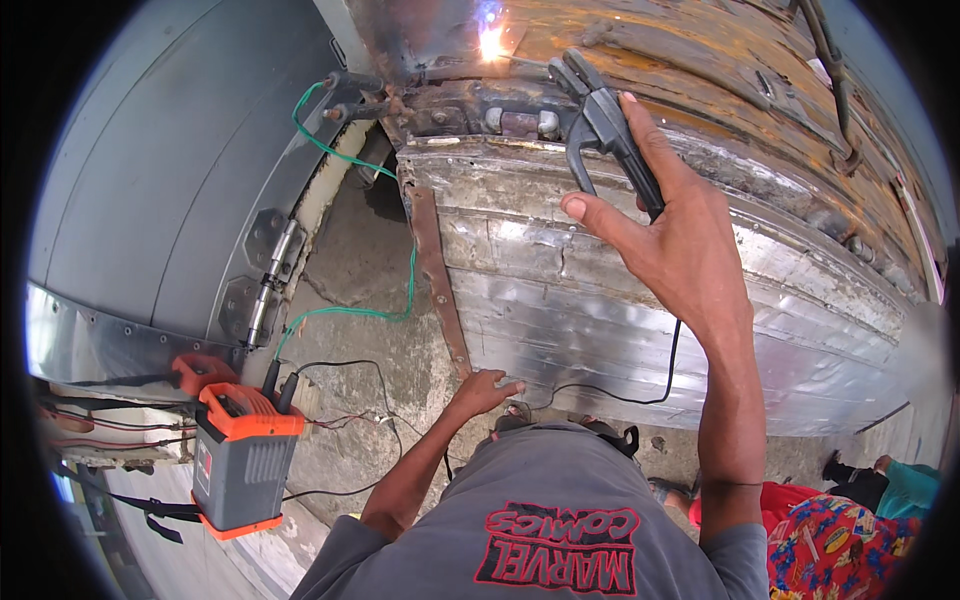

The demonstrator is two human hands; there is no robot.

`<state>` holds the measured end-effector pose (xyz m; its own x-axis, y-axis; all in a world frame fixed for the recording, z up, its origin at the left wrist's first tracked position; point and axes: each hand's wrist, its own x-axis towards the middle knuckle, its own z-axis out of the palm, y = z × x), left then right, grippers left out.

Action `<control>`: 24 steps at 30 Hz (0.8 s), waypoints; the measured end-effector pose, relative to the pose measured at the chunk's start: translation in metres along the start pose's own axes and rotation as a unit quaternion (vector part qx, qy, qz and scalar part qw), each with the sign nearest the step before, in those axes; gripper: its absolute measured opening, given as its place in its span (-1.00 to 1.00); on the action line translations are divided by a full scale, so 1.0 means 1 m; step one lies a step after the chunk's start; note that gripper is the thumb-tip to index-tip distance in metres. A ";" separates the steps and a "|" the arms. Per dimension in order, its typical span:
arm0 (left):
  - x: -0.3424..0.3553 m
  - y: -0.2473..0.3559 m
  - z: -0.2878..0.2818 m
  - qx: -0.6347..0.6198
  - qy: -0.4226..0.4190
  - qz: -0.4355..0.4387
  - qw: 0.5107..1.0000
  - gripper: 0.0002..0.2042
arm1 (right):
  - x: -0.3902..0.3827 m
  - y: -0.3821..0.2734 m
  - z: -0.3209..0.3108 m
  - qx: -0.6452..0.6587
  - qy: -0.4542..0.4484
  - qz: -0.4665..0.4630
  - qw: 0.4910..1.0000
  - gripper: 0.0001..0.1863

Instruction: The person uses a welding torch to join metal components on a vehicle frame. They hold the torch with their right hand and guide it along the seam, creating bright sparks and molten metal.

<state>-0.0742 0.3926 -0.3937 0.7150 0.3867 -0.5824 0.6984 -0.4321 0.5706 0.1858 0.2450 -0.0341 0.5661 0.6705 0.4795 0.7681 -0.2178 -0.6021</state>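
Observation:
My right hand (680, 225) is closed around the black handle of a welding electrode holder (605, 115), with my thumb by its lever. A thin welding rod (525, 62) runs left from the holder's jaws. Near the rod's tip, a bright welding arc (491, 42) glows against the rusty metal frame (440, 75) at the top. My left hand (482, 393) rests at the lower end of a brown riveted metal strip (437, 270), its thumb held apart; some fingers are hard to make out. The strip edges a dented silvery panel (580, 265).
At left, an orange-and-grey welding machine (248, 460) hangs by black straps beside a grey door (170, 150). A green wire (412, 290) and black cable (640, 400) cross the area. Other people in red patterned and green clothing (840, 545) are at lower right.

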 end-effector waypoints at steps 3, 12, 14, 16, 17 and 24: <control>0.000 -0.099 0.048 0.049 -0.003 -0.076 0.996 -0.12 | -0.001 0.005 0.005 -0.011 0.025 0.000 1.000 0.06; -0.076 -0.281 0.134 -0.245 0.030 -0.196 0.949 -0.33 | -0.002 0.000 0.003 0.017 0.007 0.018 1.000 0.07; -0.076 -0.284 0.137 -0.265 0.048 -0.192 0.944 -0.35 | -0.004 -0.011 -0.005 0.022 -0.023 0.034 0.999 0.03; -0.064 -0.245 0.128 -0.261 0.034 -0.205 0.943 -0.37 | -0.007 -0.009 -0.001 -0.009 -0.014 0.019 1.000 0.03; -0.063 -0.251 0.130 -0.282 0.034 -0.190 0.940 -0.41 | -0.005 -0.005 -0.004 -0.007 -0.011 0.019 1.000 0.04; -0.024 -0.227 0.126 -0.327 -0.025 -0.213 0.920 -0.55 | 0.003 -0.012 -0.005 0.052 -0.059 -0.004 0.997 -0.05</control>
<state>-0.2533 0.3790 -0.5819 0.3805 0.3631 -0.8505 0.7965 0.3387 0.5009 0.1800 0.2456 -0.0223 0.5159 0.7522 0.4100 0.7342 -0.1417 -0.6640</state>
